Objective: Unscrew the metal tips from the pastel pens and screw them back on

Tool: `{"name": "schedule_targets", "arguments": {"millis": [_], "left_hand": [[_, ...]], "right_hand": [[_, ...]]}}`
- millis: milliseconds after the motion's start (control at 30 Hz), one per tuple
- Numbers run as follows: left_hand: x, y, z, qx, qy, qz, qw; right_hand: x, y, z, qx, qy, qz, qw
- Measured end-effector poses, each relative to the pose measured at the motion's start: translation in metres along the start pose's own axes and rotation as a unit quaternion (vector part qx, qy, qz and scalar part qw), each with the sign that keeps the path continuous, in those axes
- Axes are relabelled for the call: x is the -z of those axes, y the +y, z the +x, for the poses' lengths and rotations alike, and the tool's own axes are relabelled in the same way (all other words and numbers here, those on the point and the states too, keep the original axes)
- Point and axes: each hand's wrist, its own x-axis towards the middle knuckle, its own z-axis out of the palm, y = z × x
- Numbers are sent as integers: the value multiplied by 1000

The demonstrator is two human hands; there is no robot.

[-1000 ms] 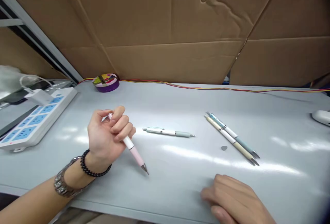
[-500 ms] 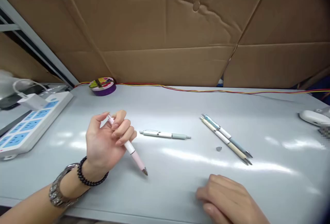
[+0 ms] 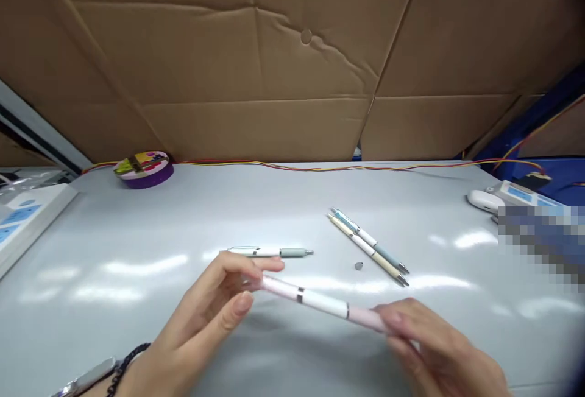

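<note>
A pink and white pen (image 3: 325,303) is held in the air across the front of the grey table (image 3: 292,202). My right hand (image 3: 439,342) pinches its pink grip end; the tip is hidden by the fingers. At the pen's other end, my left hand (image 3: 214,312) has its thumb and fingers apart, with the fingers touching or just behind the pen. Beyond the left fingers lies a green and white pen (image 3: 292,252). A blue-grey pen (image 3: 368,237) and a cream pen (image 3: 365,249) lie side by side further right, near a small grey piece (image 3: 359,266).
A round purple tin (image 3: 146,179) stands at the back left. Red and yellow wires (image 3: 274,166) run along the back edge, before cardboard (image 3: 205,50). A power strip (image 3: 36,214) is at the left; a white mouse-like object (image 3: 485,201) and another strip (image 3: 521,193) are at the right.
The pink pen has moved right and up, now nearly level. My left hand has turned over and loosened its fingers. My right hand has taken hold of the grip end. The view has shifted right.
</note>
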Motion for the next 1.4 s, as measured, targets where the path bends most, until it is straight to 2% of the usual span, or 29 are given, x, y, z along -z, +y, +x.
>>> {"name": "schedule_targets", "arguments": {"millis": [33, 67, 133, 200, 233, 367, 500, 700, 800, 933, 1100, 1167, 1267, 1333, 1400], "left_hand": [[2, -2, 1, -51, 7, 105, 993], [3, -4, 3, -105, 13, 205, 973], [4, -8, 7, -176, 21, 366, 914], [4, -12, 11, -189, 30, 457, 869], [3, -13, 12, -179, 30, 482, 857], [1, -18, 13, -139, 15, 530, 836], [2, -22, 13, -122, 16, 562, 818], [8, -26, 18, -119, 44, 583, 802], [10, -29, 20, -98, 40, 582, 806], [12, -30, 21, -61, 5, 540, 839], [12, -27, 19, -40, -18, 486, 873], [10, -25, 18, -55, -10, 461, 886], [6, -23, 16, -89, 2, 415, 906], [2, -21, 16, -111, 2, 390, 914], [-1, -18, 15, -120, -1, 378, 918]], "right_hand": [[4, 5, -1, -37, 63, -36, 997], [8, 9, 1, -67, 110, -75, 989], [15, 18, 7, -105, 148, -151, 972], [20, 24, 16, -130, 97, -201, 966], [22, 26, 20, -144, 57, -215, 964], [23, 28, 27, -180, -59, -243, 951], [20, 30, 27, -157, -108, -263, 946], [20, 35, 25, -141, -133, -267, 944], [19, 38, 22, -99, -154, -294, 938], [17, 41, 19, -40, -199, -313, 928], [17, 40, 21, -41, -185, -289, 938], [17, 33, 23, -52, -167, -241, 955], [16, 16, 24, -71, -114, -84, 987], [14, 6, 22, -81, -61, 13, 995], [11, -1, 21, -88, -23, 51, 995]]}}
